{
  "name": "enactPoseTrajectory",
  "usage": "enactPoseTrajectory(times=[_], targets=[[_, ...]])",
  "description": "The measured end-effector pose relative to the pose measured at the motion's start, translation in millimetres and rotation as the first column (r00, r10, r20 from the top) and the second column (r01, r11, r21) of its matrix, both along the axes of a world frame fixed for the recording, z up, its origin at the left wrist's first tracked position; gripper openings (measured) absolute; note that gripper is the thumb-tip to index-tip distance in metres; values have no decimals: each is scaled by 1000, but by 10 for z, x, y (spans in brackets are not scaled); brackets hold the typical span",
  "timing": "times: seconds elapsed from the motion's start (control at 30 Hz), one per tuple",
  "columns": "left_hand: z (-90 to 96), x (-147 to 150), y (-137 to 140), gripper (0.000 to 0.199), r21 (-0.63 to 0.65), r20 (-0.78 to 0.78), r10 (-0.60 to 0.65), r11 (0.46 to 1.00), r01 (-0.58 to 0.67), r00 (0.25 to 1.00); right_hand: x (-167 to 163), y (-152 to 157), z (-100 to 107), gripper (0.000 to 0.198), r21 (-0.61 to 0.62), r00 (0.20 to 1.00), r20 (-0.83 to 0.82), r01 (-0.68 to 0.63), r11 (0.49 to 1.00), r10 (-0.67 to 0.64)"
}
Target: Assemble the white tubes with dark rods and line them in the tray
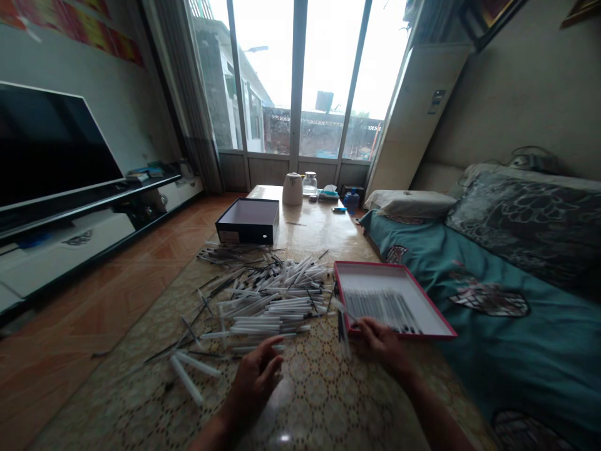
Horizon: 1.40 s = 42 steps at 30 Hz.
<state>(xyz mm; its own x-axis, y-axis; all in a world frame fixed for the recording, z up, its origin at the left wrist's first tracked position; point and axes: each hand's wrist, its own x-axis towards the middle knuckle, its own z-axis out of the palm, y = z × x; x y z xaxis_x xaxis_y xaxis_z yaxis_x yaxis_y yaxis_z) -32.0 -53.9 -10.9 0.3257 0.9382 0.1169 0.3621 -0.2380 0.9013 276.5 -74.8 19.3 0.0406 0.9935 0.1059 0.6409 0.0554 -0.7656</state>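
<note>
My right hand [378,341] is at the near left corner of a shallow red-edged box lid [422,294], with its fingers pinched on a slim translucent pen [345,308]. Inside the lid, a row of similar pens [382,308] lies side by side. My left hand [258,373] hovers at the near edge of a loose pile of white pen barrels [267,307], its thumb and fingers curved and apart. Thin dark refills [206,304] are scattered on the pile's left side. Two white tubes [188,379] lie apart from it, left of my left hand.
A dark open box [246,232] stands behind the pile. Farther back on the patterned table [319,401] are a white kettle [293,190], a glass jar [310,183] and a tissue pack [328,193]. A green-covered sofa [493,263] runs along the right side.
</note>
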Motion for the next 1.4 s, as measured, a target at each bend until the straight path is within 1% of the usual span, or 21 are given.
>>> enactPoseTrajectory(times=[0.03, 0.07, 0.1, 0.13, 0.17, 0.27, 0.33, 0.47, 0.6, 0.67, 0.77, 0.83, 0.97, 1.07, 1.2, 1.3, 1.33, 1.4], targets=[[5, 6, 3, 43, -13, 19, 3, 1000, -3, 1000, 220, 53, 22, 49, 10, 996, 14, 82, 997, -82], [11, 12, 3, 42, -24, 36, 7, 1000, -6, 999, 449, 110, 34, 52, 19, 979, 50, 199, 980, -199], [15, 19, 1, 42, -34, 53, 12, 999, -10, 999, 674, 170, 36, 50, 41, 903, 176, 392, 919, -393], [18, 25, -2, 42, -47, 70, 15, 999, -12, 997, 887, 228, 29, 47, 61, 796, 317, 525, 849, -516], [17, 30, -6, 43, -61, 85, 22, 998, -17, 996, 1079, 281, 15, 45, 65, 743, 370, 579, 813, -558], [0, 40, -17, 43, -100, 115, 33, 995, -21, 993, 1476, 399, -68, 36, 42, 660, 476, 642, 765, -580], [-15, 42, -22, 41, -103, 113, 35, 994, -23, 993, 1601, 446, -149, 31, 11, 632, 537, 657, 754, -559], [-32, 42, -25, 39, -103, 118, 41, 994, -29, 992, 1689, 496, -327, 30, -49, 612, 616, 659, 751, -497], [-35, 46, -25, 37, -110, 141, 40, 994, -24, 989, 1753, 537, -425, 34, -69, 601, 652, 654, 754, -462], [-33, 46, -29, 37, -121, 147, 33, 993, -15, 989, 1763, 588, -444, 39, -58, 600, 658, 641, 765, -454], [-22, 43, -38, 38, -130, 143, 34, 991, -15, 989, 1714, 718, -474, 47, -24, 608, 659, 606, 795, -443], [-13, 43, -45, 38, -139, 138, 43, 990, -23, 990, 1644, 818, -506, 50, -10, 615, 656, 586, 810, -437], [-10, 56, -51, 37, -153, 155, 55, 988, -31, 986, 1473, 947, -581, 47, -11, 631, 647, 569, 822, -428], [-21, 71, -53, 38, -182, 197, 68, 983, -32, 978, 1361, 945, -625, 45, -10, 637, 647, 557, 831, -419], [-30, 77, -56, 37, -196, 227, 72, 980, -27, 971, 1301, 870, -632, 45, 6, 642, 648, 534, 846, -409], [-43, 71, -55, 36, -191, 252, 63, 981, -15, 966, 1272, 811, -551, 44, 28, 635, 652, 526, 850, -415], [-51, 68, -53, 36, -191, 265, 61, 982, -10, 962, 1236, 790, -503, 44, 63, 624, 647, 530, 846, -438], [-71, 61, -46, 36, -185, 279, 49, 983, 3, 959, 1079, 734, -388, 45, 189, 623, 599, 500, 845, -503]])
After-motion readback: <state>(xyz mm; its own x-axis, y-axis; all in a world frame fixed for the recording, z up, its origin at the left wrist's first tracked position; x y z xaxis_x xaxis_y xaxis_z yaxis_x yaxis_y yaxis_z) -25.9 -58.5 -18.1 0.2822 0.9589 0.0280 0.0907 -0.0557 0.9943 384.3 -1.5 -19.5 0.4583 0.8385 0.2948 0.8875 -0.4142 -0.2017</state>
